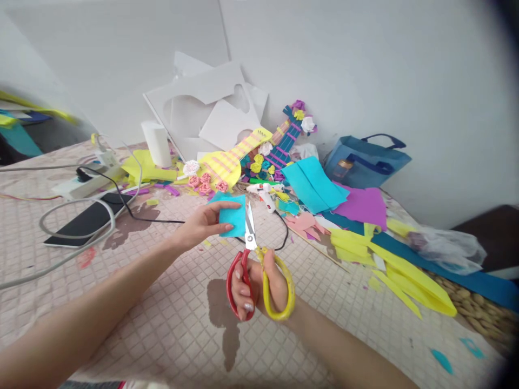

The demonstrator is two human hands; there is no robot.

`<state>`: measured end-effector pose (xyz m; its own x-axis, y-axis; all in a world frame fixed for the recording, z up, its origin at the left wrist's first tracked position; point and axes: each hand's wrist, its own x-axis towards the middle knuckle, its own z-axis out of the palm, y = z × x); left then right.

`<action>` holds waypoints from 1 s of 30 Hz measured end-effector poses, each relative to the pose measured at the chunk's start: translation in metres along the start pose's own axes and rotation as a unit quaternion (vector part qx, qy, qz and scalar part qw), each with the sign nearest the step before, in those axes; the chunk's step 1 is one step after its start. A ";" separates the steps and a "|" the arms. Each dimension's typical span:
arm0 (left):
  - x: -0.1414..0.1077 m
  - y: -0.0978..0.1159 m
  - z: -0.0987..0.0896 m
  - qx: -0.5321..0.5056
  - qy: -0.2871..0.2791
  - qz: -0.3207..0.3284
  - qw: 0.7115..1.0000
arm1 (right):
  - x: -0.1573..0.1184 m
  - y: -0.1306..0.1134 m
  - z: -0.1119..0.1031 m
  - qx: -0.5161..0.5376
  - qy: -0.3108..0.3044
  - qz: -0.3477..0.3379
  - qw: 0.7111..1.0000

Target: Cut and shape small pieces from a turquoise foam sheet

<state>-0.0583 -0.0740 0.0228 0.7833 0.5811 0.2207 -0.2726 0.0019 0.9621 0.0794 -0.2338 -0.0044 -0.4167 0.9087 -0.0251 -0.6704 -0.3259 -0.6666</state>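
My left hand (206, 220) pinches a small square of turquoise crepe paper (235, 219) between thumb and fingers. Held in my right hand (259, 286) is a pair of scissors (250, 237) with one red and one yellow handle. My fingers go through the red loop and my thumb through the yellow one. The blades point away from me, slightly parted, right beside the paper's right edge. Just beyond lies a white glue gun (265, 195) on the table, its black cord curving behind the scissors.
A yellow paper guitar (221, 168) with pink roses and a blue one (286, 146) lean at the back. Turquoise sheets (314, 183), yellow strips (413, 275) and a blue bag (365, 159) lie right. A phone (89, 220), cables and a power strip (87, 181) are left.
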 end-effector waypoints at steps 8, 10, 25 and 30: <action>-0.002 0.000 0.005 -0.003 -0.019 0.006 1.000 | 0.000 -0.001 0.000 -0.005 0.007 -0.009 1.000; -0.002 0.000 0.006 -0.002 -0.021 0.011 1.000 | 0.000 -0.003 0.002 -0.010 0.013 -0.010 1.000; -0.001 0.000 0.004 -0.003 -0.020 -0.005 1.000 | 0.003 -0.001 0.002 -0.006 0.043 -0.010 0.999; -0.001 0.000 0.004 -0.001 -0.017 -0.008 1.000 | 0.002 -0.001 0.002 -0.002 0.036 -0.010 0.999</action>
<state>-0.0571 -0.0782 0.0236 0.8064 0.5528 0.2101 -0.2599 0.0122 0.9656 0.0782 -0.2324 -0.0021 -0.3581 0.9315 -0.0645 -0.6758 -0.3063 -0.6704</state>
